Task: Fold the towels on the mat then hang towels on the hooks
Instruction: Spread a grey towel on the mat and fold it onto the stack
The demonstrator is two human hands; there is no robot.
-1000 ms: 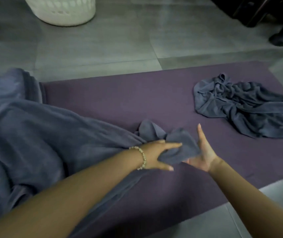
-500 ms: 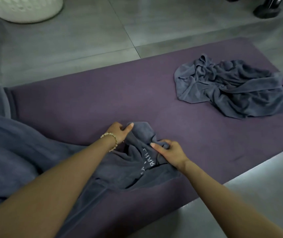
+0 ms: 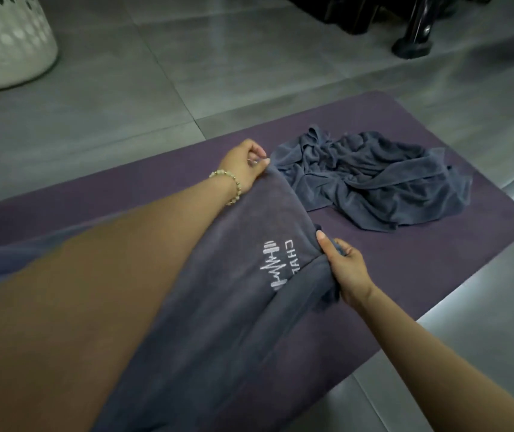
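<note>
both hands clenched on one towel: left hand pinches the far corner between thumb and curled fingers, right hand grips the near corner, thumb on top, fingers tucked under the cloth. towel lies on the purple mat, its short edge pulled taut between the two hands. change: half a second back the hands sat close together on a bunched wad of this end; now they are well apart and the edge is drawn out straight, white stitched logo face up. reads as spreading, not folding yet; first fold likely still to come, hanging further off. second towel crumpled on the mat just beyond the taut edge, seemingly touching it near the left hand; same heap as before, untouched. hard to see: left forearm covers much of the towel's body, and the towel's other end runs off the left and bottom of frame, blurred, so how flat it lies cannot be told. logo lettering only partly legible. no hooks in view. white perforated basket on the tiled floor at upper left, cut off.
</note>
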